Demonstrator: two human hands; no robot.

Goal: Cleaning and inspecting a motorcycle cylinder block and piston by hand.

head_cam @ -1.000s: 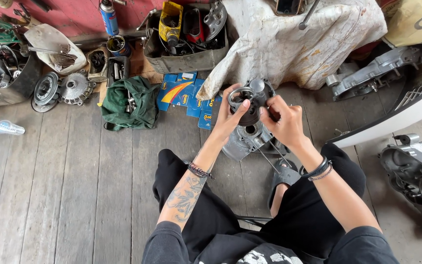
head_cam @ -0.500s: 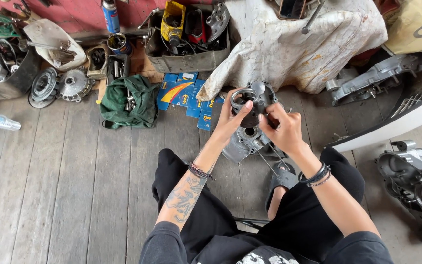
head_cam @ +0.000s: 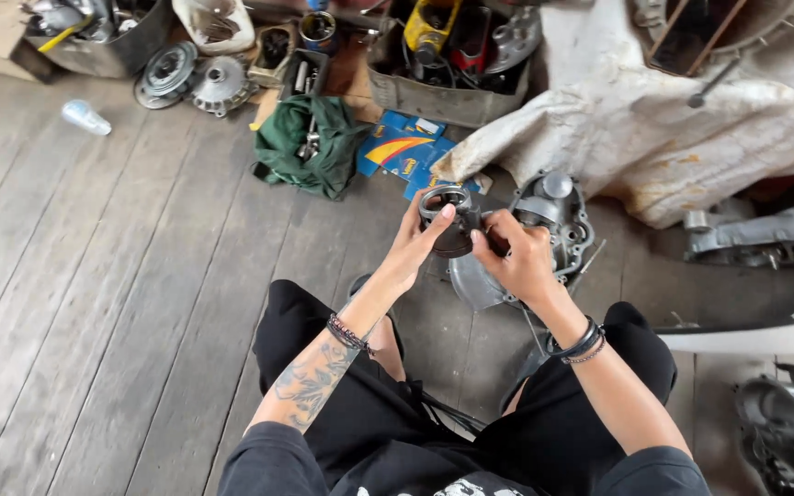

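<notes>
A worn plank floor [head_cam: 121, 276] carries a clutter of engine parts along its far edge, and the person sits on it with knees spread, working over the gap between them. Both hands meet in front of the chest around a short dark cylinder [head_cam: 452, 230], held up off the floor. The left hand [head_cam: 413, 246] cups it from the left with fingers closed on its wall and the thumb near the ring-shaped top; the right hand [head_cam: 518, 259] pinches it from the right side, fingers curled. The cylinder's axis stands roughly upright, tilted a little away from the person, its open rim facing up. Both hands touch it, so neither is nearer. Just beyond and below it, toward the right, a grey engine case [head_cam: 558, 220] lies on the floor. A green cloth [head_cam: 310, 147] and blue packets [head_cam: 402, 152] lie farther off to the left, well apart from the hands.
</notes>
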